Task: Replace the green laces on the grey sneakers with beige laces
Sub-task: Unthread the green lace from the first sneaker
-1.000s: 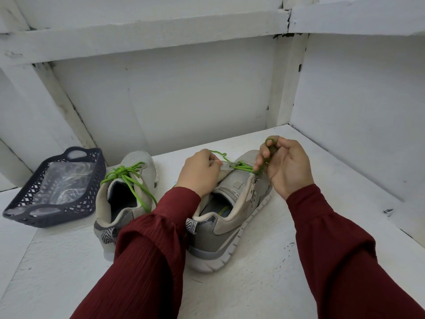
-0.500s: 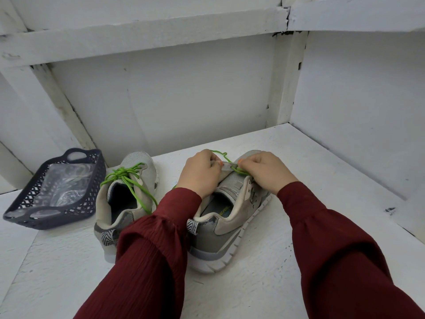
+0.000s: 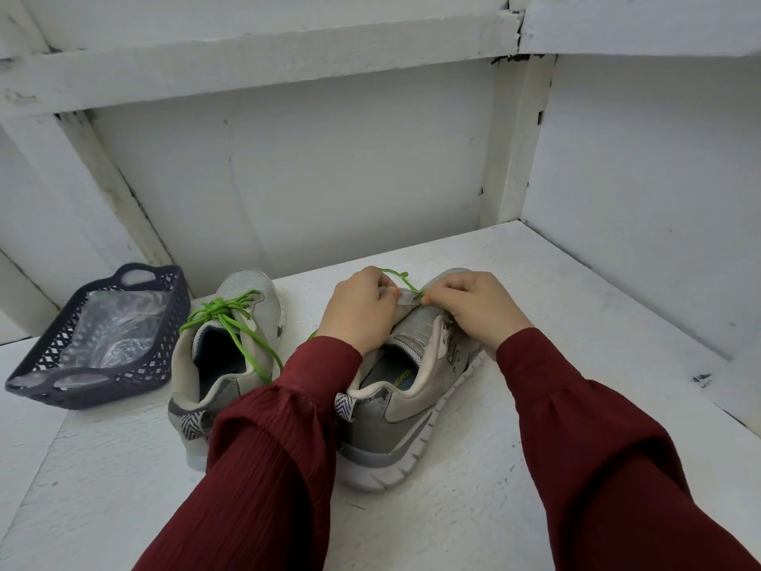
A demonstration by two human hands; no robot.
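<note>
Two grey sneakers stand side by side on the white shelf, heels toward me. The left sneaker (image 3: 224, 364) still carries its tied green lace (image 3: 230, 319). Both my hands work over the right sneaker (image 3: 407, 405). My left hand (image 3: 358, 309) grips the tongue (image 3: 405, 298) near its top. My right hand (image 3: 473, 309) pinches the green lace (image 3: 397, 276) of this shoe beside the tongue; a short loop of it shows above my fingers. Most of this lace is hidden under my hands.
A dark perforated basket (image 3: 37, 364) with clear plastic bags (image 3: 115, 327) inside stands at the left of the shelf. White walls close the back and the right side. The white shelf surface (image 3: 576, 307) stretches to the right of the shoes.
My right hand, raised a second ago pulling green lace up and to the right, has come down onto the right sneaker's tongue. My left hand stayed on the tongue.
</note>
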